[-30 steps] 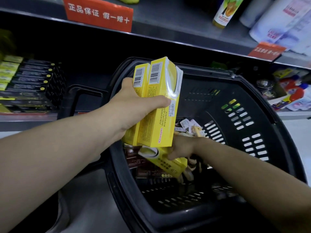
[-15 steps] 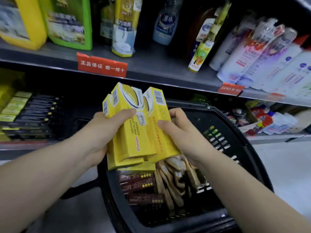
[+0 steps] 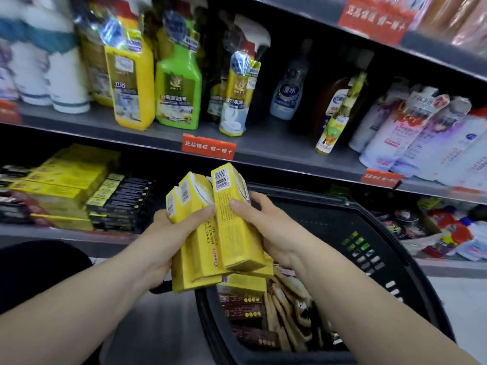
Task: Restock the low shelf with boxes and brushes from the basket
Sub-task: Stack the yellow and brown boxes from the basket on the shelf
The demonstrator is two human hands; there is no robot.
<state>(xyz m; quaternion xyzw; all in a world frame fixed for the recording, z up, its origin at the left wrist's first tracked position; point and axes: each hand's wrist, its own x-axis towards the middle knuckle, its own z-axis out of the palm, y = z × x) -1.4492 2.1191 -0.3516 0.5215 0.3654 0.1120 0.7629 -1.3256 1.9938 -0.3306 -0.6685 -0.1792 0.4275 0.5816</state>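
Both hands hold a bunch of yellow boxes (image 3: 210,233) upright above the black basket (image 3: 390,246). My left hand (image 3: 168,233) grips the left boxes, thumb across their front. My right hand (image 3: 266,227) grips the rightmost box from the right side. Inside the basket lie another yellow box (image 3: 242,284), dark brown boxes (image 3: 245,312) and tan packaged brushes (image 3: 290,309). The low shelf (image 3: 66,237) at left carries stacked yellow boxes (image 3: 66,180) and black boxes (image 3: 123,201).
The shelf above holds yellow and green spray bottles (image 3: 155,83), white bottles and refill pouches (image 3: 411,133), with red price tags (image 3: 208,146) on its edge. Mixed small goods (image 3: 448,233) sit on the low shelf to the right. Grey floor lies below.
My right hand lifted a yellow box out of the basket and joined it to the boxes in my left hand. The view tilted up, showing more of the upper shelves.
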